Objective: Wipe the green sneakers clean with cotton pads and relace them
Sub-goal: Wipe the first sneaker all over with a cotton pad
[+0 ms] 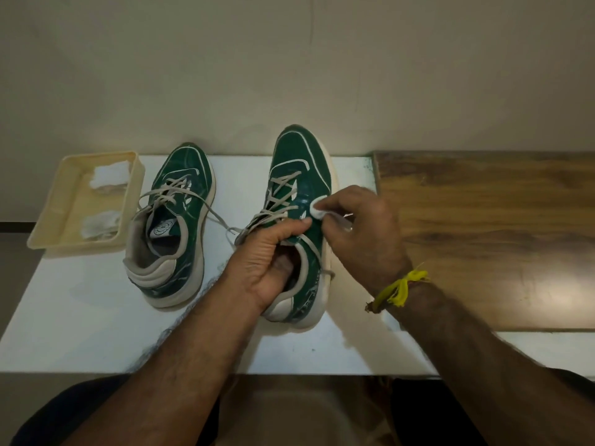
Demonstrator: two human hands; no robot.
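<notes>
- A plain pale wall backs a white surface point(80, 317) in front of you, with a brown wood-grain board point(483, 236) lying on its right part.
- The glossy green sneaker with grey laces and a cream sole that you are cleaning point(302, 175) sits mid-surface, its long axis running away from you, toe toward the wall and heel nearest your body.
- Your left hand point(267, 255) steadies it: fingers tucked down into the shoe opening, thumb lying across the lower laces.
- Your right hand point(357, 217) is the nearer one to the dirty side panel; its fingers pinch a small white round cotton pad point(317, 210), pressed against the sneaker's right flank just beside the eyelets. From the pad, the toe lies forward and the heel back toward you, so I judge the wipe runs along that axis.
- The second green sneaker point(175, 226) rests to the left, parallel, laces loose and trailing.
- At far left, a cream rectangular plastic tray point(64, 201) holds two clumps of white cotton point(109, 175), one at each end; the nearer clump looks dingier.
</notes>
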